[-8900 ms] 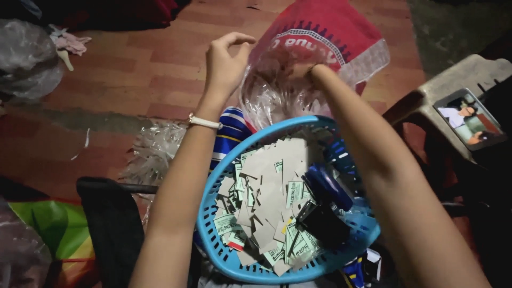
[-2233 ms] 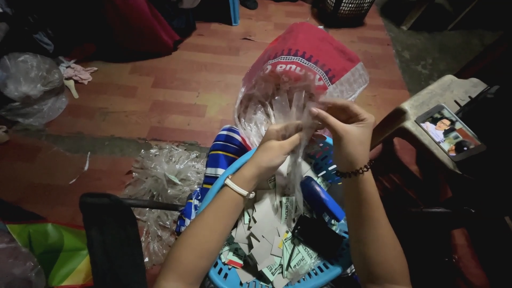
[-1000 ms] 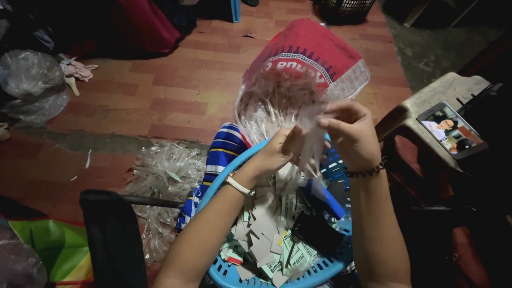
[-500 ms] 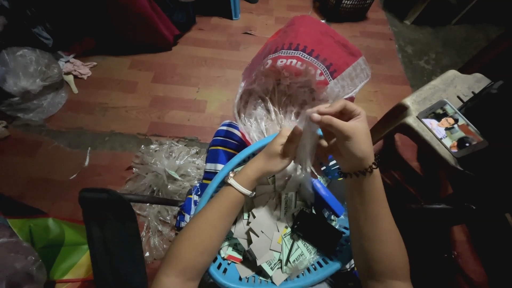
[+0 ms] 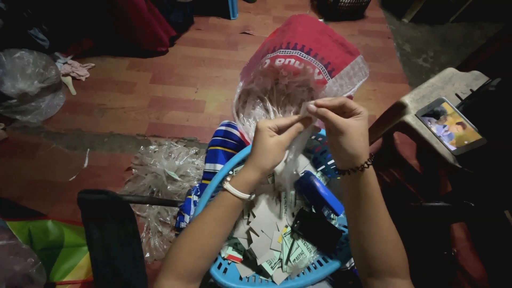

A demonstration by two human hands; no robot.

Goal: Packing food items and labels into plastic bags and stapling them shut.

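Both hands are raised over a blue plastic basket point(image 5: 230, 273) resting on the person's lap. The left hand point(image 5: 273, 141) and the right hand point(image 5: 344, 128) meet fingertip to fingertip, each pinching the top edge of a small clear plastic sleeve point(image 5: 292, 154) that hangs down between them, its lower end dangling just above the basket. The left thumb and forefinger close on one side of the sleeve's mouth, the right fingers on the other. A white band sits on the left wrist, a dark beaded bracelet on the right.

Inside the basket lies a heap of small printed cards point(image 5: 266, 240), pale and green, with a blue stapler point(image 5: 318, 193) and a black oblong object point(image 5: 316, 230) toward the right side. Just beyond the hands stands a large red sack point(image 5: 304, 50) with a clear lower part, stuffed with more clear sleeves. A striped blue cloth point(image 5: 221, 152) hangs beside the basket's left rim, and a loose pile of clear plastic wrappers point(image 5: 162, 173) lies on the red tiled floor point(image 5: 160, 96) near it. To the right, a phone point(image 5: 450, 126) with a lit screen rests on a pale plastic stool point(image 5: 426, 96)
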